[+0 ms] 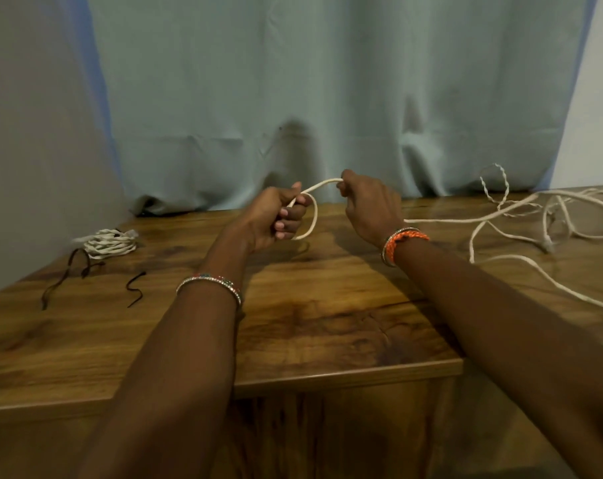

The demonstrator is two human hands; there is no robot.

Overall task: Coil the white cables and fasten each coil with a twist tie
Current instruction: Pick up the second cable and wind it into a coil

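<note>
My left hand (279, 216) grips a small loop of white cable (314, 216) above the middle of the wooden table (327, 323). My right hand (365, 205) pinches the same cable just to the right, at the loop's top. From under my right wrist the cable runs right into a loose tangle of white cables (548, 216) spread over the table's right side. A finished white coil (110, 243) lies at the far left. Two dark twist ties (136, 288) (65, 274) lie in front of that coil.
A pale blue-grey curtain (327, 98) hangs right behind the table. The table's front edge (345, 375) runs under my forearms. One twisted cable loop (497, 181) stands up against the curtain at the right.
</note>
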